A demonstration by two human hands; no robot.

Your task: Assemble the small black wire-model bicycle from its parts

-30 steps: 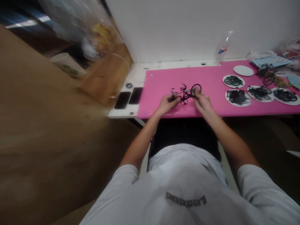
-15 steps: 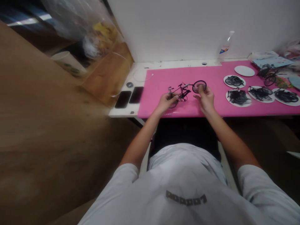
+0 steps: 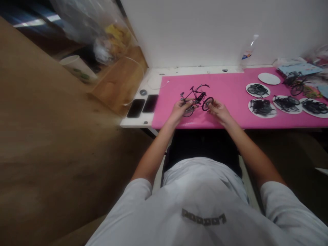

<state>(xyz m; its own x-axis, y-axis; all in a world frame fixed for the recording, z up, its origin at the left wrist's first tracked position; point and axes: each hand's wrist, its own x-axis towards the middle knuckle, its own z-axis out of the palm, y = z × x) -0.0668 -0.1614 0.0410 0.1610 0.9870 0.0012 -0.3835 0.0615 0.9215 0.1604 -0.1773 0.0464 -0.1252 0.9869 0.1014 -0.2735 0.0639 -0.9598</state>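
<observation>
A small black model bicycle (image 3: 196,94) is held between my two hands, a little above the pink mat (image 3: 220,80). My left hand (image 3: 180,111) is closed on its rear end, next to the rear wheel (image 3: 188,112). The fingers of my right hand (image 3: 219,111) pinch the front wheel (image 3: 207,104) at its right side. The handlebar stands up above that wheel. Whether the front wheel is joined to the frame, I cannot make out.
Plates of black model-bicycle parts (image 3: 261,107) stand at the right, near a bare white plate (image 3: 269,78). Behind them is another model bicycle (image 3: 296,83). A clear bottle (image 3: 248,53) is by the wall. Two phones (image 3: 135,108) lie at the left edge.
My right hand has brought the front wheel left and down, closer to the frame. The bicycle has tilted, its front end rising. My left hand keeps its hold.
</observation>
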